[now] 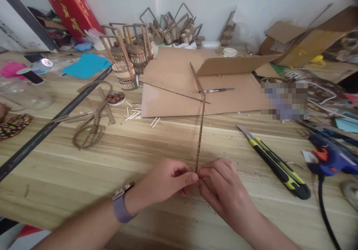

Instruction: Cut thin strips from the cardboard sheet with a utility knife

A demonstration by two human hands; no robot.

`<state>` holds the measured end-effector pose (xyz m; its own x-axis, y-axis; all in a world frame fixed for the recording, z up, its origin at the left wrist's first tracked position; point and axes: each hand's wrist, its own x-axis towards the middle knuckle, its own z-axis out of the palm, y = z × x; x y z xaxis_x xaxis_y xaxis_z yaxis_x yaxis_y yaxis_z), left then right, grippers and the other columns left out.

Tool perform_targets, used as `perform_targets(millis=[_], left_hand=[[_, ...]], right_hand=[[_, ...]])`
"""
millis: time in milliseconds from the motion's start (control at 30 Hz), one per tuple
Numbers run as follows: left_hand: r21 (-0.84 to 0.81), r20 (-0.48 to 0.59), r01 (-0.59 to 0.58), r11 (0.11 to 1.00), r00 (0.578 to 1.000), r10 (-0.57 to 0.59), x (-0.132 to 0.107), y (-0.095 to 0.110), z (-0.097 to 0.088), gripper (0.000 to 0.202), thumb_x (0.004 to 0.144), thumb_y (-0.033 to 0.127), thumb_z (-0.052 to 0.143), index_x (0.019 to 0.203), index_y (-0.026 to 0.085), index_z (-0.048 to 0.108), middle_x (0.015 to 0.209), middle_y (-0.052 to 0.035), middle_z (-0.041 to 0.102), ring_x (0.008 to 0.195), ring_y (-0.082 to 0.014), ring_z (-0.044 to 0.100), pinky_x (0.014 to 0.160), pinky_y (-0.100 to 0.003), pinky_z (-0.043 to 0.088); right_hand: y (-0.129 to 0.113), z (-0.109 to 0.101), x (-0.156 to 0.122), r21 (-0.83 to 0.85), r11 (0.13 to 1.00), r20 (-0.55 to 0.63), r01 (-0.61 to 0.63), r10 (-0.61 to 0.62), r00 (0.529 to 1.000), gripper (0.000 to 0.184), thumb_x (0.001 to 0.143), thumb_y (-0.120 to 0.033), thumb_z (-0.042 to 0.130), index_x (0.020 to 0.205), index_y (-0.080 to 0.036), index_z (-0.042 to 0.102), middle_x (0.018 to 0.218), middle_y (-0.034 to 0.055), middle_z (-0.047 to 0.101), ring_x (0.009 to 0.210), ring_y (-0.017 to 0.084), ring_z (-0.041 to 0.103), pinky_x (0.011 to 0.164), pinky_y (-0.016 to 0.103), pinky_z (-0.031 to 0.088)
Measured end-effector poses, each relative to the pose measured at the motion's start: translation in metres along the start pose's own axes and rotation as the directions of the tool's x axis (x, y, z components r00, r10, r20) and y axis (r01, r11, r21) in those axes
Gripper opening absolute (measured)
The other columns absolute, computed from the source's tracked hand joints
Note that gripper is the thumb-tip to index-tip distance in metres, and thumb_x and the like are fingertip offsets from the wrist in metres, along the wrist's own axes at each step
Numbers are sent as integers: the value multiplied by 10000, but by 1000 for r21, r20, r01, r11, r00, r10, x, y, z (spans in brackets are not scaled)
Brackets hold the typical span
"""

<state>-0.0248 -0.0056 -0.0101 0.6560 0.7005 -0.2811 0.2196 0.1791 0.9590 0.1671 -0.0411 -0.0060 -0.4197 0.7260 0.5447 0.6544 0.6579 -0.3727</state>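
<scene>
A long narrow strip of corrugated cardboard (pixel 200 130) stands on edge over the wooden table (pixel 140 157), bent near its far end. My left hand (pixel 165 181), with a purple watch on the wrist, pinches the strip's near end from the left. My right hand (pixel 223 184) pinches the same end from the right, fingertips touching those of the left hand.
A yellow-and-black utility knife (pixel 276 166) lies right of my hands, a blue glue gun (pixel 330 160) beyond it. Flat cardboard sheets (pixel 179 93) with a metal tool (pixel 219 90) lie ahead. Small cardboard lanterns (pixel 125 63), cut strips (pixel 92 127), a black ruler (pixel 47 129) sit left.
</scene>
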Motion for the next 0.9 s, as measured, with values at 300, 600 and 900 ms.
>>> perform_targets(millis=[300, 600, 900], left_hand=[[673, -23, -221, 706, 948, 319, -7, 1, 8, 271, 1014, 336, 422, 878, 170, 587, 839, -33, 612, 774, -169, 559, 700, -276, 409], [806, 0, -235, 544, 918, 396, -10, 0, 12, 216, 977, 200, 419, 805, 171, 547, 782, -30, 597, 705, -168, 551, 633, -284, 394], [817, -6, -254, 517, 894, 449, -13, 1, 14, 203, 959, 190, 420, 816, 168, 563, 851, -46, 596, 754, -171, 543, 662, -283, 412]], right_hand=[[0, 2, -2, -74, 997, 26, 28, -26, 999, 153, 951, -118, 463, 889, -198, 578, 785, 33, 638, 714, 171, 572, 661, 324, 474], [0, 1, 0, -28, 999, 14, 32, -32, 999, 140, 936, -95, 485, 920, -181, 594, 858, 59, 646, 789, 177, 604, 711, 321, 510], [-1, -1, 0, 43, 999, -28, 7, -6, 1000, 128, 891, -97, 541, 891, -217, 583, 835, 24, 661, 760, 162, 613, 715, 332, 480]])
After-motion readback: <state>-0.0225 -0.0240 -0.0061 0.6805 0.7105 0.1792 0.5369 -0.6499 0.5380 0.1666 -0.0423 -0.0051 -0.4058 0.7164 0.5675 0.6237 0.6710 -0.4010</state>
